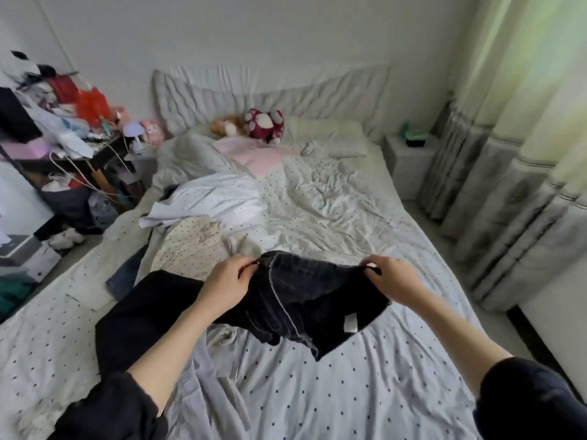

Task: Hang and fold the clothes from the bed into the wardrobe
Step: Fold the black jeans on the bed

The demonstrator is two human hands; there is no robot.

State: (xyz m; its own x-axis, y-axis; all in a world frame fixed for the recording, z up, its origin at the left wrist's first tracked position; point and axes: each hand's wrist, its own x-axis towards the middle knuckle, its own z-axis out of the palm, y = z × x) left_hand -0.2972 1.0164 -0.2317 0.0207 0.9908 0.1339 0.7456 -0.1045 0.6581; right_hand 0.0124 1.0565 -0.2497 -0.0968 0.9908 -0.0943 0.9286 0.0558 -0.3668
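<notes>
I have the black jeans (305,300) up by the waistband, stretched between both hands over the near part of the bed (365,392), one leg trailing left across the sheet. My left hand (227,285) pinches one end of the waistband, fingers curled; my right hand (392,279) pinches the other end the same way. Both forearms reach forward, wrists level, palms down. I judge this as the start of folding this garment: next I would bring the two grips together to halve it lengthwise. More clothes (190,242) lie heaped just beyond, still waiting.
</notes>
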